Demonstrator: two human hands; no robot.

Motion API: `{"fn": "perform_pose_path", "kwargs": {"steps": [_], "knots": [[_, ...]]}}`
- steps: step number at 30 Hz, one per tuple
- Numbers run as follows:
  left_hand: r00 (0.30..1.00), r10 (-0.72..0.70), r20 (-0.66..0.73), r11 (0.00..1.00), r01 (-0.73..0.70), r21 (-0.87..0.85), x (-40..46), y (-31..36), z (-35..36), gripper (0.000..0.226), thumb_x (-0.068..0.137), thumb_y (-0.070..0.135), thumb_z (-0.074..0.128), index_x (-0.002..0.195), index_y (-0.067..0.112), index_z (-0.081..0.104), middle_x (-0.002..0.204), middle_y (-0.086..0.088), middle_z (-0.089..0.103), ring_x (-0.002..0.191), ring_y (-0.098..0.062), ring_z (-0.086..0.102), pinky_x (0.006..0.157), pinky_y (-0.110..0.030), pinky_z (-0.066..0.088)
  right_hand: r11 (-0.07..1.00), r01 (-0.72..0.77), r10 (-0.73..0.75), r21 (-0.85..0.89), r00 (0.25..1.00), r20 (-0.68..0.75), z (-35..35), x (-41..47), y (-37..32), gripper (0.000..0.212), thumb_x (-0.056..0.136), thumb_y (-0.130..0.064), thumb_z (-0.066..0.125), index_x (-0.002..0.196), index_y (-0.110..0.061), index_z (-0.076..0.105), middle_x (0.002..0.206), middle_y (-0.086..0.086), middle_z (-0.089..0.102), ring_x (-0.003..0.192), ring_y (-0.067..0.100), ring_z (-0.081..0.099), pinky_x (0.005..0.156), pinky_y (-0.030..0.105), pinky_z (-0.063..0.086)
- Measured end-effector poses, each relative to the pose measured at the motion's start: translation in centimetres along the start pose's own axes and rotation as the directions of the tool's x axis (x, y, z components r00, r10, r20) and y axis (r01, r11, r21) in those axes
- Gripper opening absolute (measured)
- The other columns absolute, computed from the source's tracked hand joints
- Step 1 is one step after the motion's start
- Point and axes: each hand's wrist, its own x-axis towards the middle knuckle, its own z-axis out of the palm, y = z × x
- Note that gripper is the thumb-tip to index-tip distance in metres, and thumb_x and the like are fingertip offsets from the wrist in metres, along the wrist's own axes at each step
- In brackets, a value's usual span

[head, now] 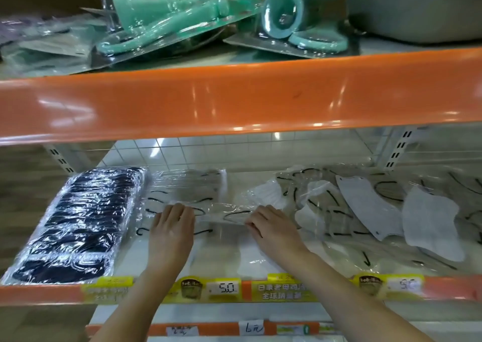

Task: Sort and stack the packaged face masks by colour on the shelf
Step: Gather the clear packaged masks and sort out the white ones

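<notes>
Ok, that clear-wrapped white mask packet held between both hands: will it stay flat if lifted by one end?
Probably not. The clear-wrapped white mask packet looks thin and creased, so it would likely droop. Its glossy film may slip, so keep the left hand and right hand on it.

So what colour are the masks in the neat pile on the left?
Dark navy, almost black, under shiny clear wrap: the stacked masks, seen in the head view.
</notes>
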Motion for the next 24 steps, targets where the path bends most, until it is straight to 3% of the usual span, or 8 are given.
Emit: {"fn": "perform_pose_path", "kwargs": {"steps": [6,16,19,24], "knots": [[0.994,-0.004,0.107,1.000,0.007,-0.022,-2.5,-3.5,-0.2,0.016,0.083,0.012,0.046,0.069,0.011,0.052,0.071,-0.005,0.054,0.067,-0.030,0.052,0.058,-0.037,0.041,1.000,0.019,-0.018,-0.011,0.999,0.037,2.4,0.3,-2.7,0.024,0.085,-0.033,0.045,0.083,-0.023,0.066,0.085,-0.010,0.057,0.079,0.009,0.049,0.067,0.021,0.035],[0.939,-0.091,0.333,0.985,0.133,-0.107,-4.2,-7.4,-0.2,0.018,0.073,0.029,0.049,0.069,0.015,0.060,0.076,0.002,0.059,0.075,-0.028,0.059,0.059,-0.035,0.049,1.000,0.005,-0.004,-0.029,0.999,0.048,5.0,1.0,-5.4,0.020,0.082,-0.036,0.048,0.088,-0.027,0.064,0.086,-0.009,0.056,0.081,0.014,0.051,0.065,0.028,0.043],[0.928,-0.087,0.363,0.982,0.142,-0.127,-4.4,-7.9,-0.4,0.022,0.071,0.035,0.050,0.071,0.018,0.063,0.078,0.004,0.059,0.074,-0.025,0.058,0.060,-0.033,0.049,0.999,-0.006,0.007,-0.033,0.999,0.041,5.4,1.0,-6.1,0.016,0.081,-0.036,0.048,0.090,-0.030,0.060,0.087,-0.010,0.055,0.082,0.013,0.048,0.067,0.026,0.038],[0.912,-0.074,0.404,0.979,0.143,-0.143,-4.7,-8.1,-0.6,0.031,0.068,0.048,0.051,0.071,0.023,0.069,0.084,0.008,0.065,0.078,-0.018,0.058,0.064,-0.031,0.049,0.997,-0.065,0.070,-0.042,0.986,0.148,4.9,0.7,-6.0,0.028,0.081,-0.041,0.044,0.092,-0.026,0.066,0.093,-0.010,0.054,0.090,0.012,0.045,0.072,0.023,0.030]]}}
